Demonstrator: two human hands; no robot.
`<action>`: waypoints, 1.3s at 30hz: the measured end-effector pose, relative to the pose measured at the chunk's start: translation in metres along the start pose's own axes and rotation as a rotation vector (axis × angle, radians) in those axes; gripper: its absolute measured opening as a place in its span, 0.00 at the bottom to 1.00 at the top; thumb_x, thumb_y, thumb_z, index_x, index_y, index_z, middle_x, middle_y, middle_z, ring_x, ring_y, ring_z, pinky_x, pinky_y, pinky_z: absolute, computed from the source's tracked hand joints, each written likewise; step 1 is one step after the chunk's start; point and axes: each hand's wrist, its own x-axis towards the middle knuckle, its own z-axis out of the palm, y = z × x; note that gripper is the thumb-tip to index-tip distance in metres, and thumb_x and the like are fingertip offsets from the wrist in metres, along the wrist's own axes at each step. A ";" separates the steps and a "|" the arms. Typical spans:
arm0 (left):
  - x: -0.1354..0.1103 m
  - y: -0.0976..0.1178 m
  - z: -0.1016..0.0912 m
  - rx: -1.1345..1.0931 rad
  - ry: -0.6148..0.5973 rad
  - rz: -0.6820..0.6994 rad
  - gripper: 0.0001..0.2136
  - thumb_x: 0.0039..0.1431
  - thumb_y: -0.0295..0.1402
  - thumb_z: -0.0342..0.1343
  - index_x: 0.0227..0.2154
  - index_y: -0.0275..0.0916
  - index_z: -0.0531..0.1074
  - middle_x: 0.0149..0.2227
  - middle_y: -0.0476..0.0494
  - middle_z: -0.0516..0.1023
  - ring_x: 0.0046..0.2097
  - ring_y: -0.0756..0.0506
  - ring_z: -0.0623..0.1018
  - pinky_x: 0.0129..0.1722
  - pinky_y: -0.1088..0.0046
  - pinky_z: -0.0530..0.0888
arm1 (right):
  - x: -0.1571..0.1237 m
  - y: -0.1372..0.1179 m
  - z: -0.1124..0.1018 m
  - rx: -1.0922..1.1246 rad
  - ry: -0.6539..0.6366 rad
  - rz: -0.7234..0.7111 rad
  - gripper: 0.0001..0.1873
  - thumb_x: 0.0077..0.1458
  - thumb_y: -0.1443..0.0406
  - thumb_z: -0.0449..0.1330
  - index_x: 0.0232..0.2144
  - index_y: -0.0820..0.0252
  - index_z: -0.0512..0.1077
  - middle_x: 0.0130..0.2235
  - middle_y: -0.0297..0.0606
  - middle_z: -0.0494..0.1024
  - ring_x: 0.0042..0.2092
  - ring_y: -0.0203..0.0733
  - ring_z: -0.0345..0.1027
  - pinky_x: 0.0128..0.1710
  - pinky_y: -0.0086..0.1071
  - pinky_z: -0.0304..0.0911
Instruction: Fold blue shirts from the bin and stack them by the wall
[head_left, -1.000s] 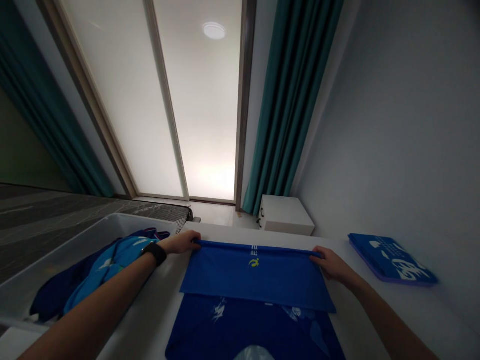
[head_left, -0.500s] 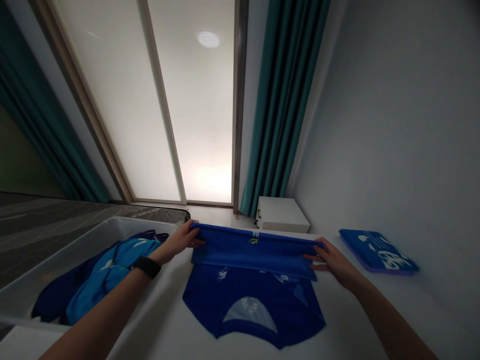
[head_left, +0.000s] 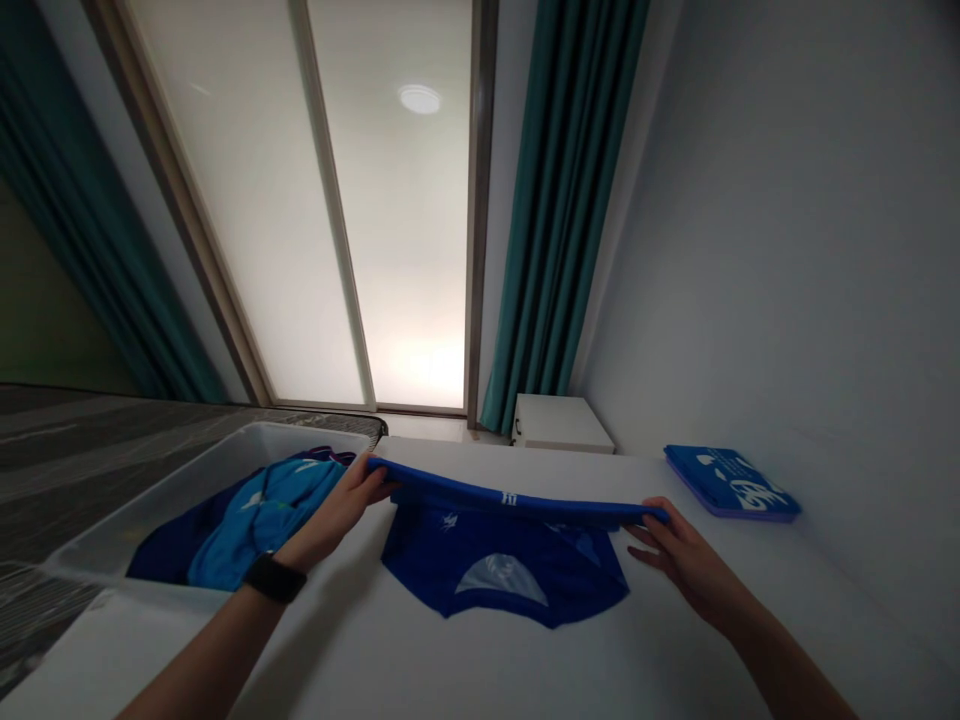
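A blue T-shirt [head_left: 506, 560] lies on the white tabletop [head_left: 420, 665], its neckline toward me and a pale patch showing inside the collar. My left hand [head_left: 358, 500], with a black watch on the wrist, pinches the left end of the shirt's folded far edge. At the other end, my right hand [head_left: 671, 550] grips the same edge between thumb and fingers. The folded band is lifted off the table and stretched between both hands, sagging a little in the middle, where a small white print shows.
On the left a translucent plastic bin [head_left: 247, 440] holds crumpled blue clothes [head_left: 281, 510]. Folded blue garments [head_left: 731, 482] lie stacked at the right by the wall. Beyond the table are a white cabinet [head_left: 562, 424], a teal curtain [head_left: 570, 220] and frosted doors [head_left: 405, 250].
Both hands have raised the folded edge and drawn it nearer, so the band looks narrower. The view has shifted slightly, and less of the shirt's folded panel shows.
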 end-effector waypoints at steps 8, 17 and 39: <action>-0.062 -0.027 -0.028 0.175 -0.103 -0.003 0.15 0.58 0.47 0.55 0.40 0.41 0.75 0.47 0.43 0.78 0.55 0.38 0.73 0.59 0.59 0.66 | -0.042 0.043 -0.008 -0.393 -0.032 -0.106 0.17 0.51 0.48 0.58 0.36 0.52 0.71 0.44 0.39 0.79 0.52 0.53 0.69 0.56 0.45 0.61; -0.082 -0.051 -0.033 0.508 -0.127 0.004 0.20 0.58 0.53 0.50 0.33 0.41 0.75 0.37 0.44 0.78 0.44 0.40 0.76 0.48 0.65 0.71 | -0.048 0.054 -0.010 -0.584 -0.059 -0.184 0.16 0.46 0.49 0.49 0.21 0.52 0.67 0.36 0.43 0.81 0.44 0.55 0.74 0.49 0.45 0.66; -0.085 -0.046 -0.025 0.632 -0.130 0.028 0.18 0.59 0.50 0.49 0.32 0.41 0.74 0.34 0.44 0.78 0.37 0.40 0.75 0.41 0.66 0.72 | -0.054 0.070 -0.006 -0.768 0.167 -0.199 0.22 0.51 0.45 0.49 0.25 0.51 0.74 0.33 0.41 0.81 0.39 0.52 0.74 0.43 0.40 0.67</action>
